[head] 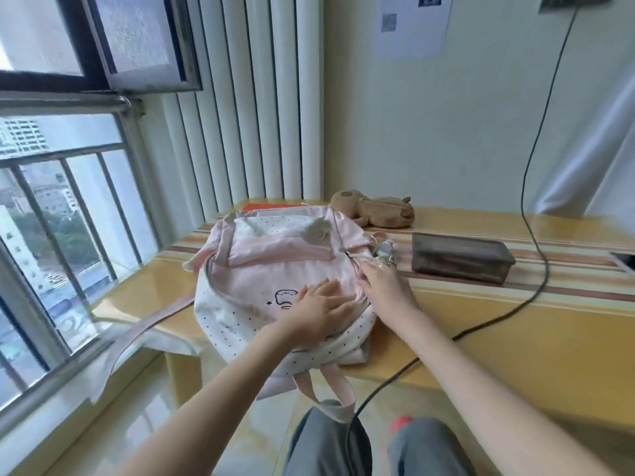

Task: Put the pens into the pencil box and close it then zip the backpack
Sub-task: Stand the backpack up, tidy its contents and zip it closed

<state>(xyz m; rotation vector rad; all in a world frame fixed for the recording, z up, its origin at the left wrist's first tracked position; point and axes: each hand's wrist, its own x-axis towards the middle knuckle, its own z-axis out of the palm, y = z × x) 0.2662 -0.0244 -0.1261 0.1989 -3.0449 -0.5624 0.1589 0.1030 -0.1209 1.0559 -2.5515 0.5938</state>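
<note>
A pink and white dotted backpack [275,262] lies flat on the yellow table [515,324]. My left hand [319,312] rests flat on its front panel with the fingers spread, pressing the fabric down. My right hand [381,280] is at the bag's right edge, fingers pinched on the zipper pull [369,261] beside a cluster of keyring charms [383,252]. The dark see-through pencil box [462,257] stands to the right of the bag with its lid down. No loose pens are in sight.
A brown plush toy [374,209] lies behind the bag near the wall. A black cable [539,255] runs down the wall, across the table and off its front edge. The window with railing [51,218] is on the left, and the bag's straps [330,389] hang over the front edge.
</note>
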